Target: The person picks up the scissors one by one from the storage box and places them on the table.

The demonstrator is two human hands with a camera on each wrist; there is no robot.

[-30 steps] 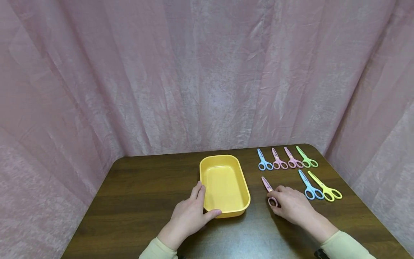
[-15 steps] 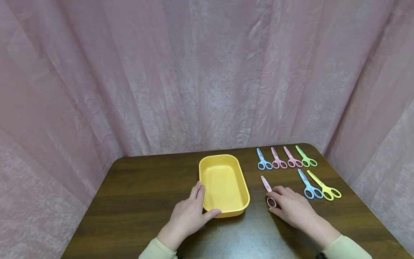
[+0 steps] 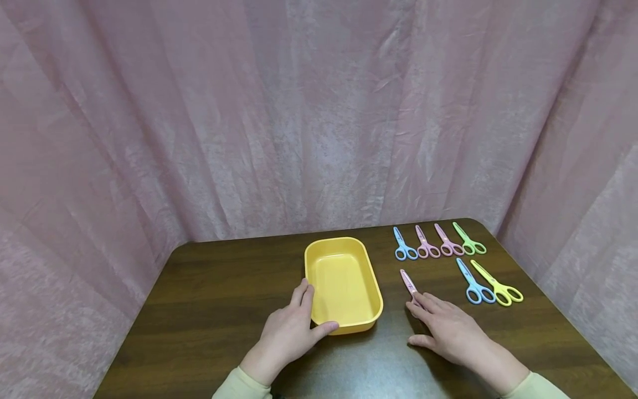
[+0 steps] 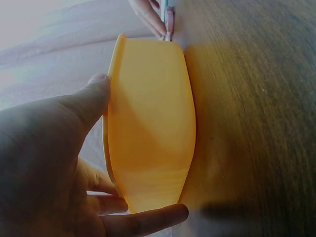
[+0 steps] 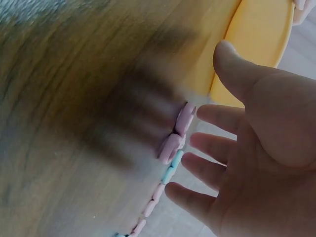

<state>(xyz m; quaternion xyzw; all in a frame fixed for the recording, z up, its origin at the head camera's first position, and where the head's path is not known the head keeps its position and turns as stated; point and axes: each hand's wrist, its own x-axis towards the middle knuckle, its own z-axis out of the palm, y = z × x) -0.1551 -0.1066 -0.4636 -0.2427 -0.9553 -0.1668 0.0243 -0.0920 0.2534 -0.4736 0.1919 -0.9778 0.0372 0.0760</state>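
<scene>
A yellow tray [image 3: 357, 327] stands on the table. My left hand [image 3: 286, 335] holds its near left corner, with the thumb on the near rim and fingers along the left side; the left wrist view shows the tray's outer wall [image 4: 148, 108]. Right of the tray lies a pair of pink scissors [image 3: 408, 281], blades pointing away. My right hand [image 3: 451, 332] is over their handles with fingers spread, hiding most of them in the head view. In the right wrist view a gap shows between the fingers and the pink handles [image 5: 171, 147].
Behind lies a row of scissors: blue [image 3: 406, 252], pink [image 3: 427, 250], pink [image 3: 451, 248] and green [image 3: 473, 246]. Blue scissors [image 3: 479, 292] and yellow scissors [image 3: 507, 293] lie to the right of my right hand. A pink curtain [image 3: 319, 122] hangs behind the brown table [image 3: 219, 299].
My right hand has let go of the pink scissors' handles; its thumb has moved away and the fingers have spread. The left hand stays on the tray.
</scene>
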